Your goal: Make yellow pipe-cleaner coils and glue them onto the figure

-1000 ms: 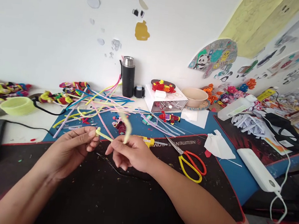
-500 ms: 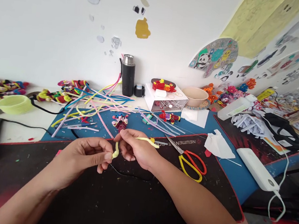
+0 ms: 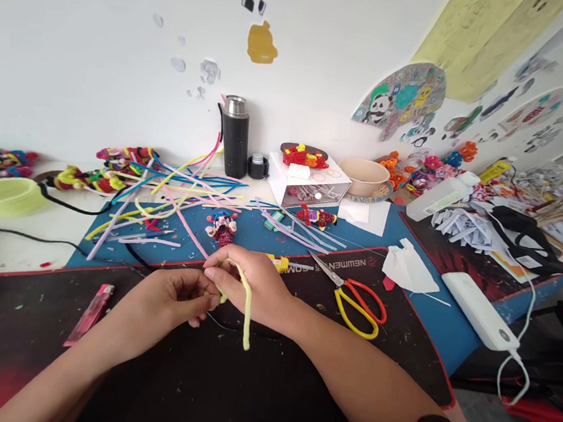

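Both hands meet above the black desk mat (image 3: 184,375). A pale yellow pipe cleaner (image 3: 247,308) runs between them. My left hand (image 3: 176,297) pinches its bent end between thumb and fingers. My right hand (image 3: 248,288) is closed on it too, and its free end hangs down over the back of that hand. Just beyond the fingers stands a small pipe-cleaner figure (image 3: 223,227) with a dark red body and blue headpiece. A yellow tube-like item (image 3: 279,263) lies partly hidden behind my right hand.
Scissors (image 3: 353,299) with red and yellow handles lie right of my hands. A pink lighter (image 3: 89,315) is by my left forearm. Loose pipe cleaners (image 3: 172,199) spread across the back. Behind them stand a black flask (image 3: 235,139) and a white box (image 3: 309,180). A white power strip (image 3: 479,311) lies far right.
The pipe cleaner's free end has swung from pointing right to hanging down over my right hand. Both hands have drawn closer together. The pink lighter now shows more fully as the view shifts.
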A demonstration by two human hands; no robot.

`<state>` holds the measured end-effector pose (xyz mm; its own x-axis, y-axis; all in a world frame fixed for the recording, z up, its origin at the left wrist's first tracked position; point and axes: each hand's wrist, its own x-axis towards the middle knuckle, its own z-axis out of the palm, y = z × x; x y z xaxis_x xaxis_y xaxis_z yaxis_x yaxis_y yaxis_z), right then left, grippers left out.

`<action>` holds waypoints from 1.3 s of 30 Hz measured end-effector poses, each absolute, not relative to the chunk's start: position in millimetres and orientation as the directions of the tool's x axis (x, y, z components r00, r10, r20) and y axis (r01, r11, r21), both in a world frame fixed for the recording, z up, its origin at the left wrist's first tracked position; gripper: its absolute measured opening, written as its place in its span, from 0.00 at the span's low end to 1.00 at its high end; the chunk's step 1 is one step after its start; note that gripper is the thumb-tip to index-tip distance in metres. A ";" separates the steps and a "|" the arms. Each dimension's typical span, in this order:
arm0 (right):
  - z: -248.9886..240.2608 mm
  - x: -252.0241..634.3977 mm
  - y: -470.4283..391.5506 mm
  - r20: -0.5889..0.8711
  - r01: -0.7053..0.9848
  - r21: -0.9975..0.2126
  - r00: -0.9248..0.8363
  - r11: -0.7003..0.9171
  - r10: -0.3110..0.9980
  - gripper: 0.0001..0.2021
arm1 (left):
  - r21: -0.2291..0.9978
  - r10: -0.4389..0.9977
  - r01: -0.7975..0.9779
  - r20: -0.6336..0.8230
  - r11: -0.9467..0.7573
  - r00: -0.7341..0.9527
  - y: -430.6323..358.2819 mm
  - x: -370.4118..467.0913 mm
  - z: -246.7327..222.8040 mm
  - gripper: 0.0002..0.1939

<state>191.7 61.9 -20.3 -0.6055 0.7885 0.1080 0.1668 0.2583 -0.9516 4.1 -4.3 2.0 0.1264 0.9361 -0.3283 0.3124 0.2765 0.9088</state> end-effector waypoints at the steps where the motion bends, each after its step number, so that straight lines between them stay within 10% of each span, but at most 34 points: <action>1: -19.9 192.1 61.7 0.122 0.173 -0.944 -0.613 0.283 0.781 0.03 | 0.905 0.935 0.314 -0.336 0.285 0.118 -3.5 2.9 1.1 0.17; 16: -16.0 190.4 57.2 0.209 0.051 -0.950 -0.624 0.307 0.753 0.07 | 0.945 0.942 -0.019 -0.328 0.328 -0.068 5.0 -2.5 -2.7 0.15; 39: -3.2 190.1 65.2 -0.087 -0.309 -0.887 -0.618 -0.343 0.782 0.20 | 0.950 0.946 -0.208 -0.270 0.232 -0.180 -0.8 8.9 8.7 0.23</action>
<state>190.1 65.2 -3.2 -0.6177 0.7816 -0.0871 -0.3093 -0.3432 -0.8869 8.9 -0.8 8.7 -0.1798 0.9458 -0.2705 -0.2076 0.2323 0.9502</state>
